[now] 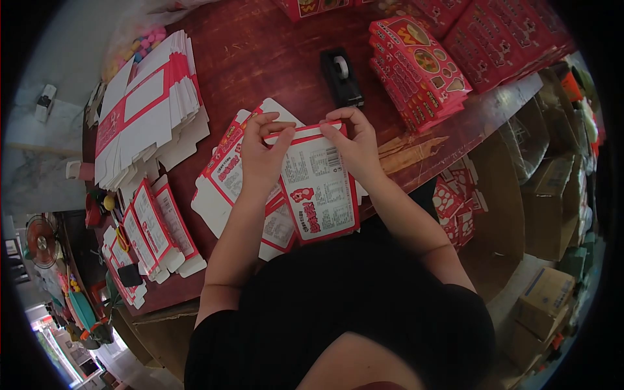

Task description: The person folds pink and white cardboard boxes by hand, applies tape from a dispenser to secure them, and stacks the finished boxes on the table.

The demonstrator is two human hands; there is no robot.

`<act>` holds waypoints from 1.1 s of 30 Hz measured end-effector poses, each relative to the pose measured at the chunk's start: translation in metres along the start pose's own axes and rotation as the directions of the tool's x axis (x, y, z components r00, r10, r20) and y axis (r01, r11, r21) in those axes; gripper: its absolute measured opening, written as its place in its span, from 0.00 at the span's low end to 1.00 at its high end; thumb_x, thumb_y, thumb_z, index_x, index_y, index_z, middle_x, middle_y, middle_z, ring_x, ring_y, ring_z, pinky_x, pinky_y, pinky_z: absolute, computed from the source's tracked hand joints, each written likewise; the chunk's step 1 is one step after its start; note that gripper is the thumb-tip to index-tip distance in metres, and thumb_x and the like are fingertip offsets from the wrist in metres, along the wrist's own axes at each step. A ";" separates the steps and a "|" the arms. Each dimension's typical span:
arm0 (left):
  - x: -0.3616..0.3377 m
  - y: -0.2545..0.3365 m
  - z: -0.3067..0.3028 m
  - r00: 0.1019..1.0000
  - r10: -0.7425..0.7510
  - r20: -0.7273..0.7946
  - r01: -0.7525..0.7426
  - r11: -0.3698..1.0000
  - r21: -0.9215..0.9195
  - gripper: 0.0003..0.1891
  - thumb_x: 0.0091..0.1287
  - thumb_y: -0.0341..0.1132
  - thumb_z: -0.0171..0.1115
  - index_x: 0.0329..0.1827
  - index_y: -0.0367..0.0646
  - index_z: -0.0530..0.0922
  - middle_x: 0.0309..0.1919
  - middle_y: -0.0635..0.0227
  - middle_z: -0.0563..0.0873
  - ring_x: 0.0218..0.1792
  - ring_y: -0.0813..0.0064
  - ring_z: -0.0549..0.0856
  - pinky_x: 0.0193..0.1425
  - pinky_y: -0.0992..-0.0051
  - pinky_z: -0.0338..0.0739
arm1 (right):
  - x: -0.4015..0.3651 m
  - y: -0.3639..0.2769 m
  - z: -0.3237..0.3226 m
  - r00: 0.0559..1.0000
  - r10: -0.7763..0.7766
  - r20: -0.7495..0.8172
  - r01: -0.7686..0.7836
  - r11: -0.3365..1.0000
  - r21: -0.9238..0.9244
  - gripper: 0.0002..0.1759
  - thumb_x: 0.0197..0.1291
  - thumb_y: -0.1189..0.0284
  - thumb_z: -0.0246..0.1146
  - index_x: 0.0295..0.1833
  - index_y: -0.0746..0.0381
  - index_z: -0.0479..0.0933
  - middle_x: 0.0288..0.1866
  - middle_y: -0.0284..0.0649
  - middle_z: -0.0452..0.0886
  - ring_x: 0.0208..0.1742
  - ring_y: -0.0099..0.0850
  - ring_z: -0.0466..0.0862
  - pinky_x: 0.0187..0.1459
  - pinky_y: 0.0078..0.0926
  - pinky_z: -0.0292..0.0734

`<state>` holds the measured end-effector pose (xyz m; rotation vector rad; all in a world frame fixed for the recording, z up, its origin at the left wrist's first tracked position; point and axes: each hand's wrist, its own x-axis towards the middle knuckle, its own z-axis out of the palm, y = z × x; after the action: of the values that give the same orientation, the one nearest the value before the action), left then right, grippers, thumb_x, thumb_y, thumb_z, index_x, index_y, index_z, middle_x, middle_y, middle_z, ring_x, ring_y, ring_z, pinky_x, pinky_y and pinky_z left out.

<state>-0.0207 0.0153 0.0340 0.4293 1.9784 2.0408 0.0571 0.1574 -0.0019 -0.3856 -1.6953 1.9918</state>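
A red and white printed carton (318, 188) lies between my hands at the table's near edge, its barcode side facing up. My left hand (265, 146) grips the far left corner, thumb on the top flap and fingers curled. On the far right corner, my right hand (354, 140) pinches the same flap edge with thumb and fingers. Beneath and to the left of the carton are flat unfolded cartons (227, 166), partly covered by my left forearm. Just beyond my right hand stands a black tape dispenser (342, 84) with a roll of tape.
A tall pile of flat white and red cartons (149, 97) stands at the left, with more printed cartons (153, 227) and scissors (122, 239) nearer. Stacked pink boxes (422, 71) occupy the right. Past the table's right edge is an open cardboard box (497, 221) holding printed pieces.
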 end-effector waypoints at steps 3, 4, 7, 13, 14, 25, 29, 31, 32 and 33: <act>-0.003 0.008 -0.003 0.991 -0.124 0.039 0.119 0.987 0.108 0.10 0.61 0.28 0.63 0.44 0.36 0.77 0.39 0.64 0.83 0.38 0.80 0.82 0.43 0.82 0.76 | -0.001 -0.014 0.007 0.995 0.073 -0.063 -0.071 0.997 0.044 0.09 0.58 0.73 0.63 0.43 0.64 0.74 0.37 0.33 0.78 0.38 0.18 0.76 0.40 0.15 0.73; -0.003 0.007 -0.006 0.990 -0.115 0.077 0.102 0.983 0.156 0.11 0.61 0.28 0.63 0.45 0.36 0.78 0.41 0.64 0.83 0.38 0.80 0.82 0.43 0.81 0.76 | 0.000 -0.018 0.007 0.990 0.128 -0.065 -0.124 0.990 0.066 0.08 0.58 0.73 0.63 0.42 0.64 0.75 0.36 0.33 0.78 0.37 0.17 0.76 0.39 0.15 0.72; -0.005 0.001 -0.018 0.967 -0.042 0.251 -0.003 0.985 0.175 0.12 0.61 0.30 0.64 0.47 0.36 0.79 0.44 0.64 0.83 0.40 0.80 0.82 0.45 0.81 0.76 | 0.005 -0.011 0.000 0.987 0.154 -0.052 -0.147 0.982 0.119 0.08 0.59 0.72 0.62 0.41 0.64 0.75 0.33 0.32 0.78 0.35 0.17 0.76 0.38 0.16 0.72; -0.009 -0.004 -0.031 0.933 0.019 0.360 -0.077 0.986 0.148 0.14 0.60 0.31 0.66 0.48 0.38 0.81 0.43 0.64 0.84 0.43 0.77 0.82 0.50 0.78 0.76 | 0.013 -0.007 -0.023 0.941 0.246 0.232 -0.296 0.932 0.211 0.08 0.59 0.72 0.62 0.40 0.65 0.78 0.36 0.36 0.81 0.39 0.21 0.79 0.42 0.19 0.75; -0.007 -0.006 -0.035 0.932 -0.012 0.363 -0.050 0.986 0.161 0.14 0.59 0.31 0.66 0.48 0.39 0.81 0.43 0.63 0.84 0.44 0.77 0.82 0.50 0.77 0.76 | 0.013 -0.011 -0.025 0.925 0.257 0.280 -0.311 0.935 0.169 0.08 0.59 0.73 0.62 0.41 0.65 0.78 0.38 0.37 0.82 0.40 0.22 0.80 0.43 0.19 0.75; 0.004 -0.006 -0.055 0.988 -0.156 -0.021 0.109 0.773 -0.626 0.06 0.61 0.24 0.62 0.39 0.40 0.76 0.38 0.65 0.84 0.41 0.74 0.83 0.49 0.72 0.80 | 0.015 -0.011 -0.055 0.922 0.288 0.258 -0.349 0.907 0.237 0.24 0.64 0.72 0.56 0.65 0.63 0.64 0.59 0.42 0.74 0.59 0.29 0.75 0.55 0.29 0.74; 0.001 -0.012 -0.053 0.977 -0.178 -0.116 0.050 0.724 -0.688 0.14 0.60 0.23 0.62 0.47 0.41 0.70 0.44 0.63 0.81 0.46 0.71 0.81 0.51 0.72 0.79 | -0.013 -0.005 -0.043 0.760 0.386 0.523 0.152 0.676 -0.721 0.39 0.48 0.63 0.72 0.63 0.65 0.65 0.60 0.44 0.71 0.62 0.33 0.70 0.62 0.34 0.66; -0.011 -0.024 -0.040 0.980 -0.138 -0.141 0.045 0.852 -0.521 0.19 0.59 0.24 0.64 0.51 0.41 0.67 0.48 0.62 0.79 0.50 0.71 0.80 0.52 0.72 0.78 | -0.025 0.010 -0.019 0.921 0.012 0.390 -0.105 0.970 0.219 0.40 0.45 0.62 0.74 0.61 0.68 0.66 0.61 0.45 0.70 0.64 0.33 0.67 0.63 0.34 0.64; -0.015 -0.028 -0.041 0.994 -0.103 -0.041 0.090 0.964 -0.249 0.35 0.54 0.26 0.70 0.62 0.41 0.58 0.55 0.57 0.73 0.57 0.65 0.75 0.58 0.69 0.74 | -0.017 0.034 -0.020 0.980 0.138 0.142 -0.188 0.876 0.445 0.33 0.50 0.67 0.70 0.59 0.69 0.67 0.58 0.45 0.73 0.59 0.33 0.73 0.60 0.33 0.69; -0.019 -0.018 -0.038 0.997 -0.062 -0.049 0.062 0.998 0.003 0.39 0.52 0.28 0.72 0.64 0.41 0.56 0.57 0.56 0.71 0.59 0.63 0.73 0.60 0.67 0.72 | -0.015 0.015 -0.017 0.983 0.171 0.069 -0.181 0.826 0.534 0.29 0.53 0.69 0.68 0.57 0.68 0.67 0.55 0.45 0.75 0.56 0.33 0.75 0.58 0.32 0.71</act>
<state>-0.0182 -0.0264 0.0148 0.3178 1.9986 2.0285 0.0754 0.1626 -0.0211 -0.3254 -1.0560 2.5019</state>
